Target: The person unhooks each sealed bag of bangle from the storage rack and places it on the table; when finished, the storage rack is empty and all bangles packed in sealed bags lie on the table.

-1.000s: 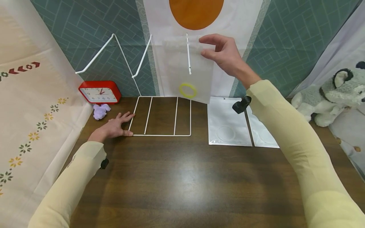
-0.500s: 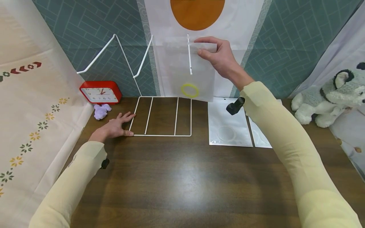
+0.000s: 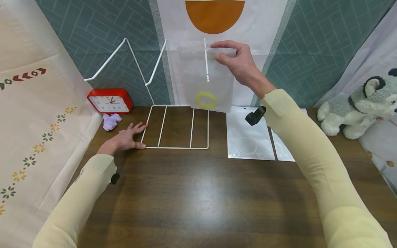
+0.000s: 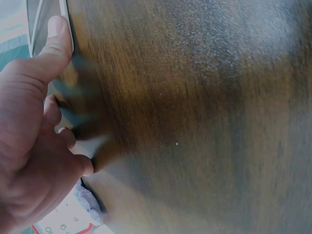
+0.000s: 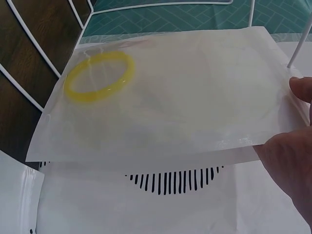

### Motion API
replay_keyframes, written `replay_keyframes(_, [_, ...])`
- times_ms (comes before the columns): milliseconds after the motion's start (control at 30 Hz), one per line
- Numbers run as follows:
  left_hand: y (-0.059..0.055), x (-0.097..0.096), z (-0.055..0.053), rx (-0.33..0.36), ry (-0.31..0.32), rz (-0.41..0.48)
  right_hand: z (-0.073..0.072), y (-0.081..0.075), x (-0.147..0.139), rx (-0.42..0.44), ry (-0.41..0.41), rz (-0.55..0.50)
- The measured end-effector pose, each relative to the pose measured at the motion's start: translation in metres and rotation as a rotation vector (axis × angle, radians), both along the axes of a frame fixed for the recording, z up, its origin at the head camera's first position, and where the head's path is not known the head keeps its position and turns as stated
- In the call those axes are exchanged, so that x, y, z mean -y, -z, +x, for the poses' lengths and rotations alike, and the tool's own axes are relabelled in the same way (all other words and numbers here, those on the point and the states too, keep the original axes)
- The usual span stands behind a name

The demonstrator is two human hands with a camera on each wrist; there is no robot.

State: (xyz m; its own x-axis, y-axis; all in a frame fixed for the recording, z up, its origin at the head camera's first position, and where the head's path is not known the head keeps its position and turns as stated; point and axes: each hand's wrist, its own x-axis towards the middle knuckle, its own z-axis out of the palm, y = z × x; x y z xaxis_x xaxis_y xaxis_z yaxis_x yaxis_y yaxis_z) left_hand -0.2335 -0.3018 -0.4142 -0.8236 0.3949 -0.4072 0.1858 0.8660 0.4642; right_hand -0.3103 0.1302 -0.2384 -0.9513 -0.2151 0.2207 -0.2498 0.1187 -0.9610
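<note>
In the head view my right hand [image 3: 237, 63] pinches the upper right edge of a translucent pouch [image 3: 220, 82] between thumb and fingers. A yellow ring [image 3: 206, 93] shows through the pouch's lower part. The pouch overlaps a white prong [image 3: 206, 65] of the wire rack [image 3: 173, 147]; in the right wrist view the prong [image 5: 296, 51] meets the pouch [image 5: 195, 92] close to my fingertips. Whether it passes through the pouch I cannot tell. My left hand [image 3: 125, 137], fingers spread, rests on the front left corner of the rack's base, thumb on the front rod.
Two silvery-white pouches [image 3: 248, 127] lie flat right of the rack. A red clock [image 3: 110, 100] and a small purple plush toy [image 3: 111, 121] stand at its left. A grey plush dog [image 3: 356, 103] sits at the far right. Two more prongs [image 3: 156, 63] rise on the rack's left.
My right hand has shifted slightly left and down, its grip still on the pouch. In the last half second it has barely moved. My left hand stays on the rack corner.
</note>
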Motion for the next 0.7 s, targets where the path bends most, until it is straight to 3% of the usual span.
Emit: replay_keyframes(700, [0.0, 0.002, -0.001, -0.001, 0.001, -0.007, 0.018, -0.004, -0.002, -0.014, -0.019, 0.004])
